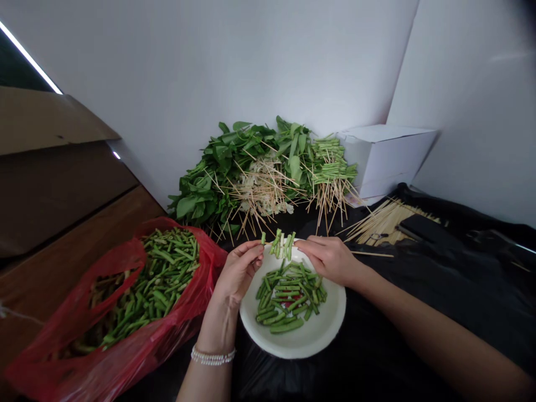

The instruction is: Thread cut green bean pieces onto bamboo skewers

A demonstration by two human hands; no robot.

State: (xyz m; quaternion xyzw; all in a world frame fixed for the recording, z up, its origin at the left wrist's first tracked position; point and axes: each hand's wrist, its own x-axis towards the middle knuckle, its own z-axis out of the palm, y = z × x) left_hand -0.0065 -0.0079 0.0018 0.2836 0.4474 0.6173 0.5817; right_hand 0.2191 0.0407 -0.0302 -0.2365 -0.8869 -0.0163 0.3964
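A short row of cut green bean pieces (280, 244) stands upright between the hands, just above the far rim of a shallow white plate (330, 318); they look strung crosswise on a thin stick, though the hands hide too much to be sure. The left hand (239, 272) pinches the row's left end, its thumb and forefinger closed narrow on the outermost piece. The right hand (329, 259) comes in from the other side, its fingers held close together at the row's right end, but whether they grip it I cannot tell. Working directly over the plate is sound, since a slipped piece would land among the loose cut beans (288, 298) there. To the left, a red plastic bag (50, 368) lies open, full of more cut beans (167, 273). On the far side, against the white wall, bundled bean skewers (333, 170) lean beside skewered leafy greens (218, 178), while loose bamboo skewers (385, 223) lie on black cloth (439, 290) to the right, near a white cardboard box (385, 159).
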